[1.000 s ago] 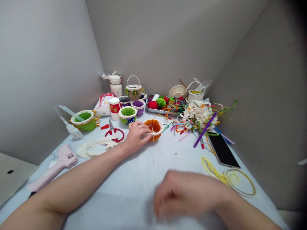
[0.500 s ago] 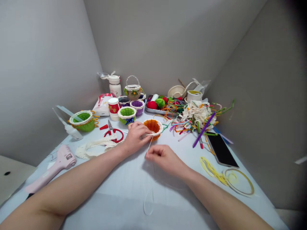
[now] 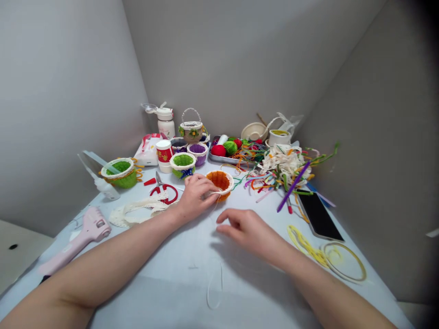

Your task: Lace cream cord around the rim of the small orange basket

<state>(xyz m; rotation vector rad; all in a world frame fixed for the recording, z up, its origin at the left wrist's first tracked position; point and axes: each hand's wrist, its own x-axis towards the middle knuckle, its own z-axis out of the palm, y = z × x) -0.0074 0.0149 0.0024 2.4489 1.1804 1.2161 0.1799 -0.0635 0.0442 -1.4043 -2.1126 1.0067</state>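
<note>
My left hand (image 3: 199, 194) is closed on the near left side of the rim of a small orange woven basket (image 3: 221, 182) with a white lace edge. Thin white thread (image 3: 214, 306) hangs off the rim by my fingertips and lies in a loop on the table. My right hand (image 3: 243, 228) hovers just in front of the basket, thumb and forefinger apart, nothing seen between them. A short thin line like a needle (image 3: 193, 267) lies on the table; too small to be sure. To the left are red-handled scissors (image 3: 164, 194) and a lace strip (image 3: 133, 214).
A pink glue gun (image 3: 84, 233), a glue bottle (image 3: 106, 188) and a green basket (image 3: 123, 180) stand left. Several small baskets line the back. A metal tray (image 3: 229, 160) holds yarn balls. At right lie yarn scraps (image 3: 281, 162), a phone (image 3: 320, 214) and yellow yarn (image 3: 305, 244).
My right hand has let go of the thread, opened its fingers and drawn slightly right. The taut thread by the rim has gone slack. My left hand keeps its place on the basket.
</note>
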